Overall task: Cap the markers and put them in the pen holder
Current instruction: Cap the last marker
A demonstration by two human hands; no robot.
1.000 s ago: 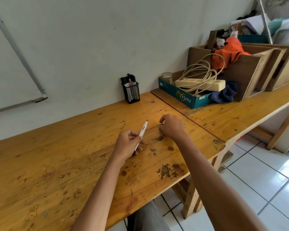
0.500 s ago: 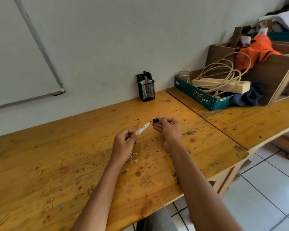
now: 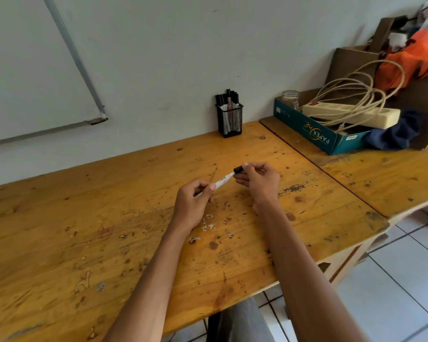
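My left hand (image 3: 194,202) grips a white marker (image 3: 223,180) by its lower barrel, tip pointing up and to the right. My right hand (image 3: 260,181) pinches a black cap (image 3: 237,169) right at the marker's tip; the cap looks to be touching or slipping over the tip. Both hands hover above the middle of the wooden table (image 3: 109,230). A black mesh pen holder (image 3: 229,120) stands at the table's back edge against the wall, with several capped markers upright in it.
A teal paper box (image 3: 307,125) with a power strip (image 3: 351,114), coiled cable and a glass jar (image 3: 290,97) sits on the adjoining table to the right. Cardboard boxes and orange cloth (image 3: 415,60) are behind it. A whiteboard (image 3: 35,70) hangs on the left wall. Tiled floor lies lower right.
My right hand picked the black cap off the table and brought it to the marker's tip. My left hand raised the marker slightly. The view shifted left.
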